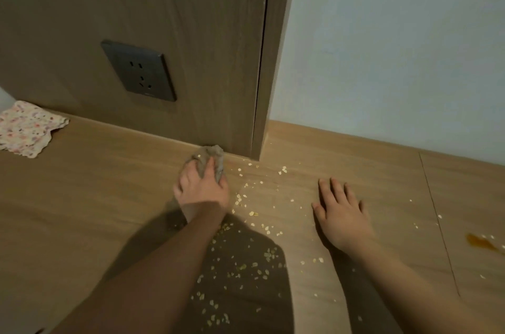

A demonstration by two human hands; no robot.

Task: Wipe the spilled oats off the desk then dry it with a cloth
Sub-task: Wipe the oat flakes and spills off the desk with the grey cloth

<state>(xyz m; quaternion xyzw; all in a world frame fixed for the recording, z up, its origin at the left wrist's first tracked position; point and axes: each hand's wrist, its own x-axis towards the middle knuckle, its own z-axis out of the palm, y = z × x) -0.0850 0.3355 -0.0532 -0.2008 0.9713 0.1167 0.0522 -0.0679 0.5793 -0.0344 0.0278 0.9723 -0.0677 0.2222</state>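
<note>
The left hand (201, 188) stretches forward, fingers curled tight on a grey rag (210, 159) pressed onto the desk (82, 197) by the panel. The right hand (340, 213) lies flat, fingers slightly spread. Oats (246, 265) lie scattered between and behind both hands' fingers.

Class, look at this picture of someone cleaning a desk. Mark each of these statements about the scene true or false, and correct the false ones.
1. The left hand grips a grey rag. True.
2. The right hand holds the floral cloth. False: it lies flat and empty on the desk; the cloth lies far left.
3. Oats lie scattered between the arms. True.
4. The socket has a plug in it. False: it is empty.
5. An orange-brown stain marks the desk at right. True.
</note>
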